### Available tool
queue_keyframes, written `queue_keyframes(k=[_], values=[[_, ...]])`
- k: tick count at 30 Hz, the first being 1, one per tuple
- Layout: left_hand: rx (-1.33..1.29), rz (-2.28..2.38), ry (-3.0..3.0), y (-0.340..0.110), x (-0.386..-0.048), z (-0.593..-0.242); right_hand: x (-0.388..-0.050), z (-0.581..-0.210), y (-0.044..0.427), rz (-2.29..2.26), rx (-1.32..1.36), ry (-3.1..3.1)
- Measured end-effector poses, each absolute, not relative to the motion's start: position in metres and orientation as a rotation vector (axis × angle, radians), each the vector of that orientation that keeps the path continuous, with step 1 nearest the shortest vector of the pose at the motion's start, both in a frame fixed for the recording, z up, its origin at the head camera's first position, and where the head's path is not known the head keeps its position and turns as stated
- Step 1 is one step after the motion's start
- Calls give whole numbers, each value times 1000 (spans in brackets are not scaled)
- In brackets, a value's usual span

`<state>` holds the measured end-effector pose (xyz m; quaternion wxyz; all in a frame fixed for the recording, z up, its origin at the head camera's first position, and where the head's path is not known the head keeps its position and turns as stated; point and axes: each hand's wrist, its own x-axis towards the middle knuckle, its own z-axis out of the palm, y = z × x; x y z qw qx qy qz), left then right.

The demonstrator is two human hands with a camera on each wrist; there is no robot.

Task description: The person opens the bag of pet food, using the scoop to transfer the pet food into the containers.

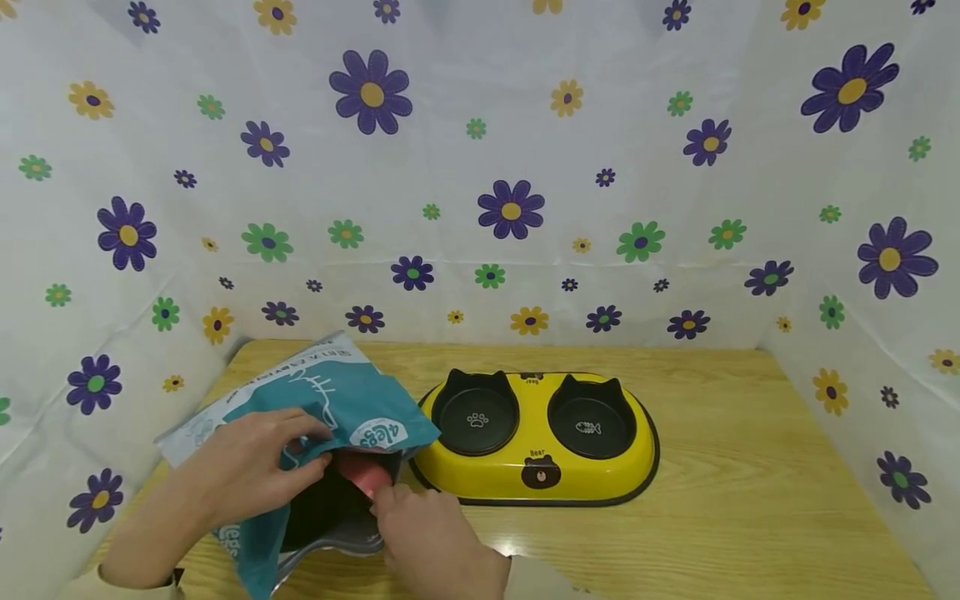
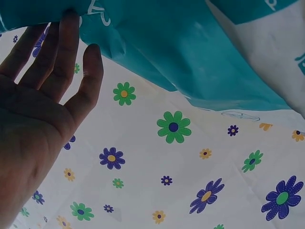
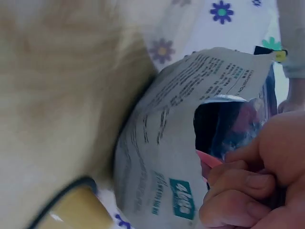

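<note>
A teal and white pet food bag [image 1: 352,400] marked "4legs" lies tilted on the table with its mouth facing me. My left hand [image 1: 258,462] pinches the upper edge of that mouth between thumb and fingers; in the left wrist view its other fingers [image 2: 59,62] reach up to the teal film. With curled fingers, my right hand [image 1: 435,533] grips a pink scoop [image 1: 363,473] at the bag's mouth. Part of the scoop is inside the bag, and the hand covers its handle. The right wrist view shows the bag's printed white side and a pink strip by my fingers.
A yellow double pet bowl stand [image 1: 536,442] stands right of the bag, holding two black cat-eared bowls, one with a paw print [image 1: 477,417] and one with a fishbone [image 1: 588,425]. The wooden table [image 1: 750,467] is bordered by a flower-patterned cloth [image 1: 450,167] behind and at both sides.
</note>
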<state>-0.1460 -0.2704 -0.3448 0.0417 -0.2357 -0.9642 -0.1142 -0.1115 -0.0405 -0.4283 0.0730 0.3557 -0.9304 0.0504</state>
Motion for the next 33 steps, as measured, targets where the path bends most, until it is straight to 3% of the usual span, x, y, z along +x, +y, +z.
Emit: queue_keyframes(k=[14, 24, 33], values=[[-708, -323, -2965, -272, -148, -342, -124, -436, -28, 1773, 824, -2845], [-680, -346, -3050, -271, -147, -346, -127, -440, -10, 2404, 610, -2725], [-688, -365, -3039, -272, -152, -345, -137, -445, 17, 2770, 724, -2597]])
